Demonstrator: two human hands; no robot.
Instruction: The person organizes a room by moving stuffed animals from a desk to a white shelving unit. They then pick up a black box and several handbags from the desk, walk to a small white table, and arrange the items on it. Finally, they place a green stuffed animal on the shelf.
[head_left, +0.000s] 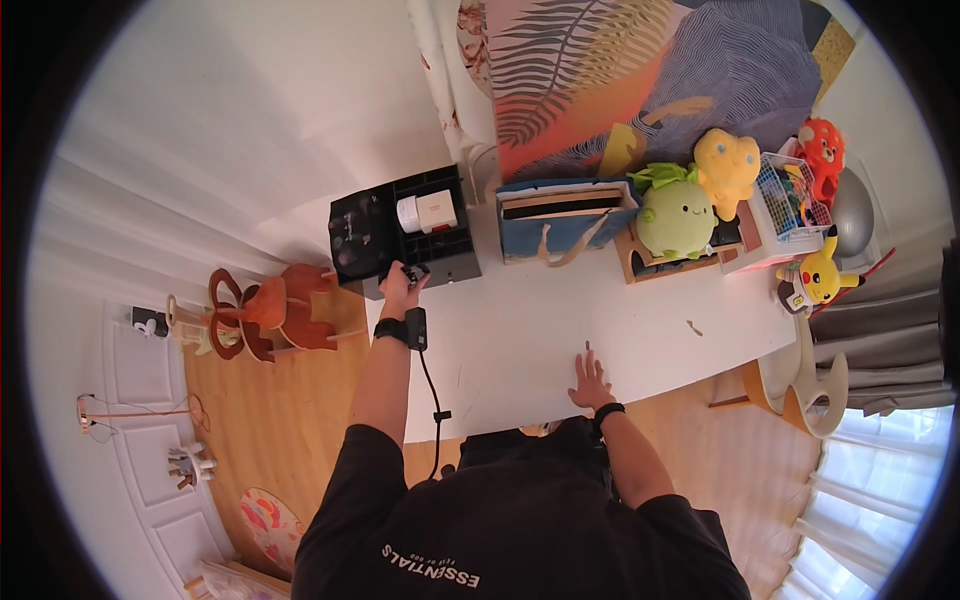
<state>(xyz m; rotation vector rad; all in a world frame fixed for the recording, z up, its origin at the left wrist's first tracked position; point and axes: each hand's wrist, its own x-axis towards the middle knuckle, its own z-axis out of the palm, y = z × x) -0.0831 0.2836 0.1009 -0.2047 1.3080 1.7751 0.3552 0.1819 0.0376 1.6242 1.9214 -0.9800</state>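
Observation:
My left hand (400, 288) is at the front of a black desk organizer (466, 264) on the far left of the table. Its fingers are closed around a small dark object (415, 274) with shiny spots, too small to name. In the organizer lie a white round container (407, 214) and a cream box (437, 211); a black pouch (360, 234) rests on its left part. Palm down near the table's front edge, my right hand (590, 386) has its fingers spread and holds nothing. Just beyond its fingertips is a small grey piece (587, 345).
The white table (517, 337) also bears a blue paper bag (555, 225), a green plush toy (677, 217), a yellow plush toy (727, 172), a wire basket (787, 195) and a Pikachu figure (814, 281). A beige chair (802, 390) stands right. From my left wrist device (417, 330) runs a black cable (431, 382).

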